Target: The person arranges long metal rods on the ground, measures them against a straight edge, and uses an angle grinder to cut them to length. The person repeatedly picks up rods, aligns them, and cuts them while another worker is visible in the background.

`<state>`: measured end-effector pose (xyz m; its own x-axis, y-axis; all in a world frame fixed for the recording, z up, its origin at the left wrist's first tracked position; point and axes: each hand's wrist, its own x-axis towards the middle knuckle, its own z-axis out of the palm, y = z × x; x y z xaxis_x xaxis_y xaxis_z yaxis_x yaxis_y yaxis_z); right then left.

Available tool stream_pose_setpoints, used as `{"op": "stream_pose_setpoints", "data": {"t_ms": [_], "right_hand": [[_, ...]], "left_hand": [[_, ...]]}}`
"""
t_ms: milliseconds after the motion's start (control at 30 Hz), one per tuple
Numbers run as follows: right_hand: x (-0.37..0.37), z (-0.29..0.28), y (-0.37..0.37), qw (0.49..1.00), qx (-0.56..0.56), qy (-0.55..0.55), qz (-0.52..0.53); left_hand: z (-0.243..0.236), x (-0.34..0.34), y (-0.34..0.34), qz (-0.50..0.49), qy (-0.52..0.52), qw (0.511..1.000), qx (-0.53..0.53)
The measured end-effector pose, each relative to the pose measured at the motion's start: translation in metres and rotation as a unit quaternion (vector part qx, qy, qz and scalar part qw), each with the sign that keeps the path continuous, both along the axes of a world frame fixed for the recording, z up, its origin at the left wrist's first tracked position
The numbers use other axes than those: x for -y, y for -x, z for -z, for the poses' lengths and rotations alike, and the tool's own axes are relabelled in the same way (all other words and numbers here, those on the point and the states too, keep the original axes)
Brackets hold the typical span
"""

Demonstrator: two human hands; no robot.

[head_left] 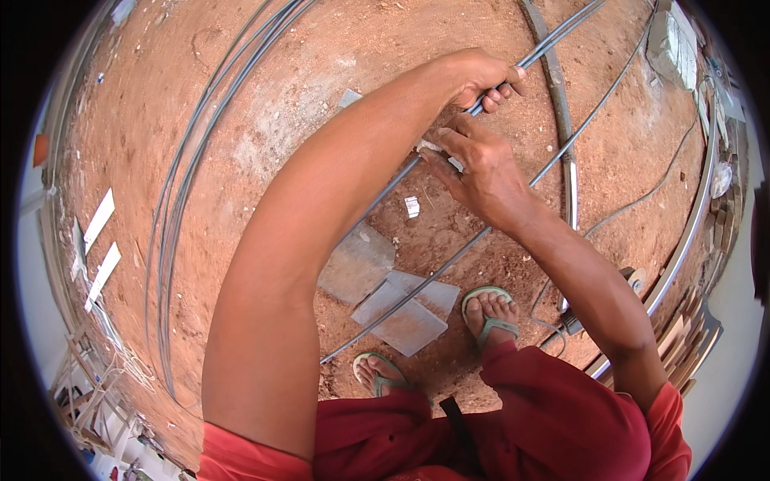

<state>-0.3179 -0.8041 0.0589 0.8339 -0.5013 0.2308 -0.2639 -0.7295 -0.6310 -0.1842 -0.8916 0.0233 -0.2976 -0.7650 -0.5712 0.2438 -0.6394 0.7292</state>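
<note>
Several thin grey cables run together from the upper right, and my left hand is closed round them. My left arm crosses over the front, hiding part of their run. Just below, my right hand is beside the cables, its thumb and fingers bent toward each other. A small pale piece shows between those fingers; its kind cannot be made out. From under my left arm a single cable length slants down to the left. Another grey cable passes diagonally beneath my right forearm.
Flat translucent sheets lie by my sandalled feet on reddish dirt. Looped cables curve at the left, near white strips. A metal bar lies right of my hands. A concrete block and stacked wood line the right.
</note>
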Motion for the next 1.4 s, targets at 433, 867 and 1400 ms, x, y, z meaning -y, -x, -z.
{"op": "stream_pose_setpoints", "data": {"t_ms": [433, 867, 1400], "right_hand": [[-0.006, -0.038, -0.003, 0.983, -0.182, -0.009, -0.039], [-0.034, 0.008, 0.056, 0.957, -0.271, -0.097, -0.023], [0.043, 0.002, 0.042, 0.949, -0.121, -0.179, 0.228]], "left_hand": [[0.004, 0.002, -0.003, 0.002, -0.013, 0.999, -0.034], [0.001, -0.001, 0.003, -0.015, 0.006, 0.999, 0.031], [-0.036, -0.032, -0.022, 0.036, 0.217, 0.806, 0.55]]}}
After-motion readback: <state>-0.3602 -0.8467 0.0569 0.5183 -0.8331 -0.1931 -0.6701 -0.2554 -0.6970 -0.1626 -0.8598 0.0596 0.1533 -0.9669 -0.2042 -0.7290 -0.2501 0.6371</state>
